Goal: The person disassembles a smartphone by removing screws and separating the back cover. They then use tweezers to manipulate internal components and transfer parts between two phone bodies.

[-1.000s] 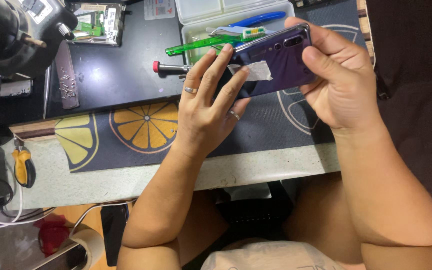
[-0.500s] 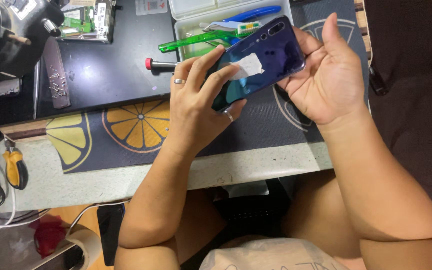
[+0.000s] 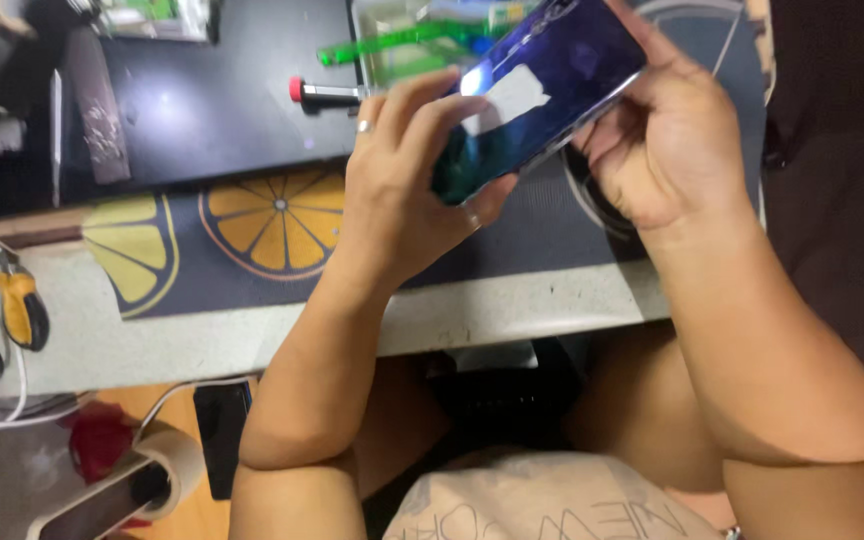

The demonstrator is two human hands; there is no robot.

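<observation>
I have the phone (image 3: 537,95) lifted off the bench, tilted, its glossy blue-purple back facing me, up at about one o'clock in my view. My right hand (image 3: 667,150) cradles its far end from the three o'clock side, fingers curled behind it and thumb lying along the upper edge. My left hand (image 3: 402,195) grips the lower end at about seven o'clock from the phone's middle, with two fingers (image 3: 422,105) stretched flat and close together on the back, their tips beside a pale sticker (image 3: 510,95); the ring finger wears a band.

To do this well, I judge the grip should sit on the edges, with light finger pressure, and the phone kept over the citrus-print mat (image 3: 272,215) in case it slips.
</observation>
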